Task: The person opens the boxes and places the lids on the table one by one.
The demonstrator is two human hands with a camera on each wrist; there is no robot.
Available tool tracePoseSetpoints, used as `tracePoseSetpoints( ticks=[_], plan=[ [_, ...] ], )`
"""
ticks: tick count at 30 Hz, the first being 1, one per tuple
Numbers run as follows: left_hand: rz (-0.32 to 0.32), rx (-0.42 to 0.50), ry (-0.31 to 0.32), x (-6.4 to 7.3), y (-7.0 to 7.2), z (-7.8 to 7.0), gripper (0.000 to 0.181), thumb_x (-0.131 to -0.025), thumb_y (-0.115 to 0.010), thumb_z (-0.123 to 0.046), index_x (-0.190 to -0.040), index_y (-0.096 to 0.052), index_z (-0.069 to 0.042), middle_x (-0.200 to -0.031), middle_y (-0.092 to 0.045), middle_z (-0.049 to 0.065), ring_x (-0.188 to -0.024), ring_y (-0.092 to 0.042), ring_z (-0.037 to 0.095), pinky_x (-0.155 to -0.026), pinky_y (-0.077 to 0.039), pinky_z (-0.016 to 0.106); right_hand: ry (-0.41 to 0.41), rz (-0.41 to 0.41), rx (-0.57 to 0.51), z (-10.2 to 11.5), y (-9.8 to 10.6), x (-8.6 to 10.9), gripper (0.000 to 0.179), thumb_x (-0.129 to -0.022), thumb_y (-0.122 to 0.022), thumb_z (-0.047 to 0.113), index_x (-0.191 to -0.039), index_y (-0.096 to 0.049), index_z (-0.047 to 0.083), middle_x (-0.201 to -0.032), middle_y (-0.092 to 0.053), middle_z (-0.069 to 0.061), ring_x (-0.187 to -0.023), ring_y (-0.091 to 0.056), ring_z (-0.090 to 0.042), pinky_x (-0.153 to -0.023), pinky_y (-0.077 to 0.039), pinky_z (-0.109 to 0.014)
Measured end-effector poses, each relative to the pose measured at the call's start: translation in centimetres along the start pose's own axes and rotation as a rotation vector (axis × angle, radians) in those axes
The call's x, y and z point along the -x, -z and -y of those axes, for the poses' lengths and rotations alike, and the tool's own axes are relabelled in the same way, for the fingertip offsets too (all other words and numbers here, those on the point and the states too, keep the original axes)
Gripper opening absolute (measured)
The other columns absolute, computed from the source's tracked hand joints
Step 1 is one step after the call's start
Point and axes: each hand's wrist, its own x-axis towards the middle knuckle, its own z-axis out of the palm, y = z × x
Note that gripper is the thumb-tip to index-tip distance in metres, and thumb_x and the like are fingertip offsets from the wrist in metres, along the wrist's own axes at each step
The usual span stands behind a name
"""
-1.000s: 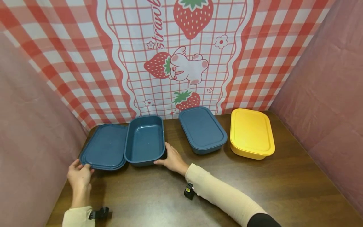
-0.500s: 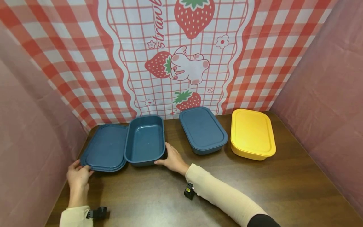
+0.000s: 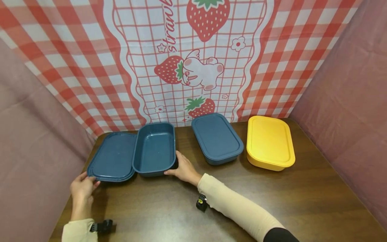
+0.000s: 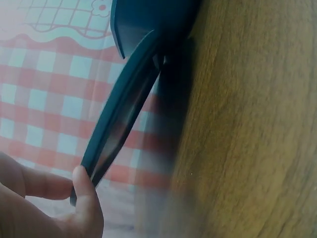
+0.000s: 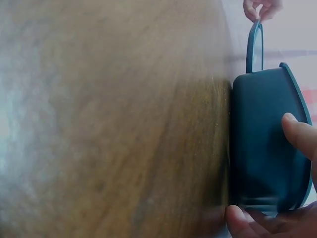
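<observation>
A dark blue lid [image 3: 113, 156] lies at the left of the table, beside an open dark blue lunch box [image 3: 155, 151]. My left hand [image 3: 81, 191] pinches the lid's near left corner between thumb and fingers. In the left wrist view the lid [image 4: 116, 109] slants, its held end raised off the wooden surface and its other end close to the box. My right hand [image 3: 185, 169] grips the box at its near right corner. The right wrist view shows the thumb on the box's side wall [image 5: 262, 134] and the fingers low around its corner. The box's inside holds nothing visible.
Right of the open box stands a second dark blue box [image 3: 217, 137] with its lid on. Farther right is a yellow lidded box [image 3: 270, 143]. A checked strawberry cloth [image 3: 199, 74] hangs behind the wooden table [image 3: 169, 208], with pink curtains [image 3: 347, 111] on both sides.
My left hand has shifted slightly left, and the lid's left edge has moved a little toward the box. The right hand and the open box have stayed in place.
</observation>
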Motion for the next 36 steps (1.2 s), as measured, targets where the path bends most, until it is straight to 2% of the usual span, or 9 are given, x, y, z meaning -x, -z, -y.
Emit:
tracePoseSetpoints(
  ticks=[4,7,12,18,27,33,36],
  plan=[
    [0.004,0.013,0.015,-0.2,0.0,0.0,0.059,-0.093,-0.038,0.009,-0.150,-0.022,0.009,-0.125,-0.042,0.016,-0.065,-0.052,-0.006,-0.063,-0.051,0.010,0.005,0.002,-0.006,0.1,0.2,0.2,0.098,-0.077,-0.082,0.039,-0.149,-0.030,-0.001,-0.150,-0.041,-0.023,-0.137,-0.042,-0.038,-0.111,-0.038,-0.050],
    [-0.002,0.030,0.024,-0.3,0.0,0.0,0.059,-0.092,-0.037,0.009,-0.150,-0.023,0.010,-0.120,-0.042,0.014,-0.064,-0.052,-0.006,-0.064,-0.051,0.009,-0.018,0.012,-0.037,0.0,0.1,0.1,0.098,-0.076,-0.083,0.036,-0.151,-0.028,0.002,-0.152,-0.039,-0.020,-0.139,-0.040,-0.037,-0.112,-0.036,-0.050],
    [-0.017,0.062,0.037,-0.5,0.0,0.1,0.059,-0.091,-0.037,0.010,-0.149,-0.025,0.010,-0.115,-0.041,0.008,-0.063,-0.052,-0.005,-0.065,-0.051,0.008,-0.036,0.016,-0.028,-0.2,-0.1,-0.2,0.099,-0.076,-0.082,0.038,-0.152,-0.028,0.004,-0.153,-0.038,-0.018,-0.140,-0.039,-0.035,-0.113,-0.036,-0.049],
    [-0.012,0.092,0.039,-0.6,0.0,0.2,0.061,-0.091,-0.041,0.011,-0.149,-0.024,0.009,-0.116,-0.041,0.008,-0.063,-0.054,-0.007,-0.068,-0.053,0.009,-0.042,0.020,-0.027,-0.2,-0.2,0.0,0.100,-0.076,-0.082,0.038,-0.152,-0.027,0.004,-0.153,-0.037,-0.019,-0.140,-0.038,-0.036,-0.113,-0.035,-0.049],
    [0.005,0.027,0.033,-0.9,-0.3,0.4,0.063,-0.091,-0.047,0.008,-0.150,-0.024,0.007,-0.114,-0.045,0.011,-0.061,-0.055,-0.004,-0.064,-0.054,0.012,-0.040,0.028,-0.032,-0.2,-0.1,0.0,0.098,-0.078,-0.081,0.039,-0.152,-0.027,0.006,-0.154,-0.037,-0.017,-0.141,-0.038,-0.035,-0.113,-0.036,-0.049],
    [0.003,-0.015,0.006,-1.5,-0.3,0.9,0.063,-0.090,-0.047,0.010,-0.149,-0.025,0.010,-0.124,-0.044,0.020,-0.062,-0.052,-0.007,-0.063,-0.053,0.011,-0.033,0.022,-0.021,-0.3,-0.1,0.0,0.098,-0.077,-0.081,0.039,-0.152,-0.027,0.004,-0.153,-0.038,-0.019,-0.140,-0.039,-0.035,-0.113,-0.036,-0.048],
    [0.004,-0.064,-0.003,-1.7,-0.2,1.1,0.061,-0.091,-0.047,0.009,-0.148,-0.027,0.011,-0.128,-0.043,0.025,-0.061,-0.050,-0.009,-0.061,-0.053,0.011,-0.033,0.025,-0.014,-0.2,-0.1,0.0,0.098,-0.078,-0.081,0.039,-0.151,-0.028,0.004,-0.153,-0.038,-0.019,-0.140,-0.039,-0.035,-0.113,-0.035,-0.048]
  ],
)
